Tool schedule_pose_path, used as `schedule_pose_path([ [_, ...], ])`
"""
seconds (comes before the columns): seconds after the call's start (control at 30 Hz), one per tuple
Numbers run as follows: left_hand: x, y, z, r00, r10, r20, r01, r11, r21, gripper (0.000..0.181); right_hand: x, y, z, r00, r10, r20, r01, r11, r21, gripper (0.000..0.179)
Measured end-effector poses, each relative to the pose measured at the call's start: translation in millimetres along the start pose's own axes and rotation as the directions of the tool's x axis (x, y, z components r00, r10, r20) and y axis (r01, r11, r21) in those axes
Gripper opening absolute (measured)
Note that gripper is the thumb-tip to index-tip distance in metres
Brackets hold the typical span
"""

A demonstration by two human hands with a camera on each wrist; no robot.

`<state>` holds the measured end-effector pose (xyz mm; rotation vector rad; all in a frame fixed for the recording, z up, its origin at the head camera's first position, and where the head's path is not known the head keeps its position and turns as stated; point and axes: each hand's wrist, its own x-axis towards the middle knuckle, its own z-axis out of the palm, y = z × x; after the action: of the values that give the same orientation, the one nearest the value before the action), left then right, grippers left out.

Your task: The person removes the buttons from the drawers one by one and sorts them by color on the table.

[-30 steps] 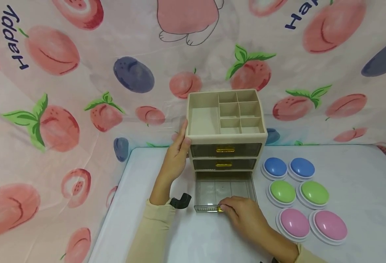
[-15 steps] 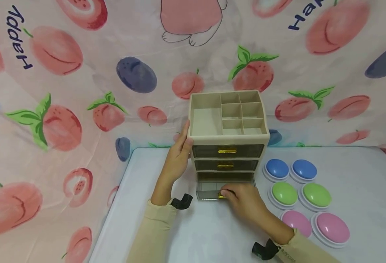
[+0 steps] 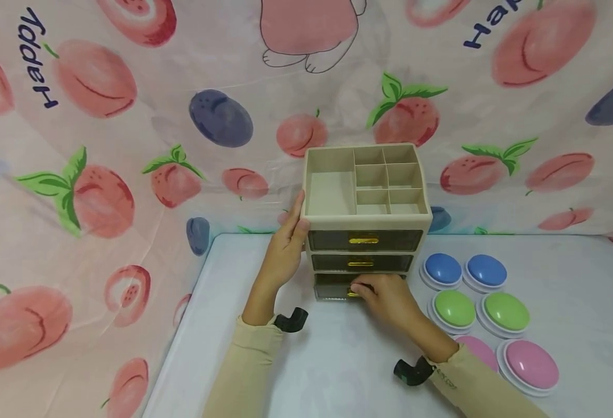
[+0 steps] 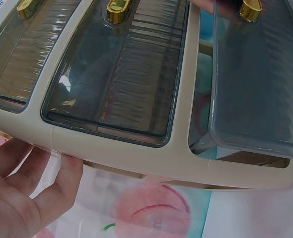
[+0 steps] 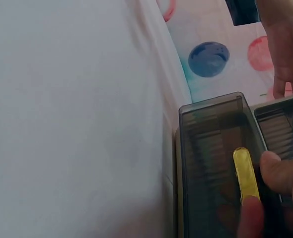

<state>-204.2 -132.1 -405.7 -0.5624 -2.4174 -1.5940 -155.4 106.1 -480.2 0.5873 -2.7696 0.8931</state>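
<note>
A cream desktop organizer (image 3: 367, 222) with three smoky see-through drawers stands at the back of the table. Its bottom drawer (image 3: 332, 287) sticks out a little, while the upper two sit flush. My left hand (image 3: 282, 251) rests against the organizer's left side; in the left wrist view, the fingers of that left hand (image 4: 35, 193) touch the cream side wall. With thumb and finger, my right hand (image 3: 390, 301) pinches the gold handle (image 5: 245, 173) of the bottom drawer, partly hiding the drawer front in the head view.
On the right stand several domed push lights or buttons on white bases: blue (image 3: 443, 267), green (image 3: 455, 307) and pink (image 3: 532, 364), in pairs. My right forearm partly covers one pink dome. A fruit-print cloth (image 3: 244, 209) hangs behind the white table (image 3: 338, 371).
The bottom drawer has slid inward from well pulled out to slightly protruding, my right hand moving with its handle. My left hand stays on the organizer's side. The head view has shifted slightly.
</note>
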Motion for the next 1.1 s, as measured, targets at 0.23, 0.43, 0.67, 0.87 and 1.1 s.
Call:
schedule_pose_path([
  [0.23,0.1,0.4,0.6,1.000,-0.018,0.010,0.018,1.000,0.013,0.068,-12.9,2.2,-13.8,0.998,0.064,-0.029,-0.053,0.957,0.285,0.014],
  [0.43,0.3,1.9,-1.3,1.000,-0.020,0.002,0.020,1.000,0.015,0.068,-24.6,-3.8,-19.7,0.978,0.202,0.048,-0.203,0.878,0.434,0.026],
  [0.67,0.2,-1.5,-1.2,1.000,-0.019,0.006,0.019,1.000,0.006,0.069,-32.2,5.0,7.5,0.885,0.357,0.300,-0.454,0.808,0.376,0.042],
  [0.87,0.1,-1.4,0.2,1.000,-0.005,0.008,0.006,1.000,-0.003,0.070,-30.4,8.8,15.9,0.878,0.396,0.269,-0.477,0.764,0.435,0.041],
  [1.1,0.9,1.0,-0.4,1.000,-0.008,0.012,0.008,1.000,0.004,0.073,-27.0,9.6,14.1,0.864,0.411,0.291,-0.503,0.723,0.473,0.040],
])
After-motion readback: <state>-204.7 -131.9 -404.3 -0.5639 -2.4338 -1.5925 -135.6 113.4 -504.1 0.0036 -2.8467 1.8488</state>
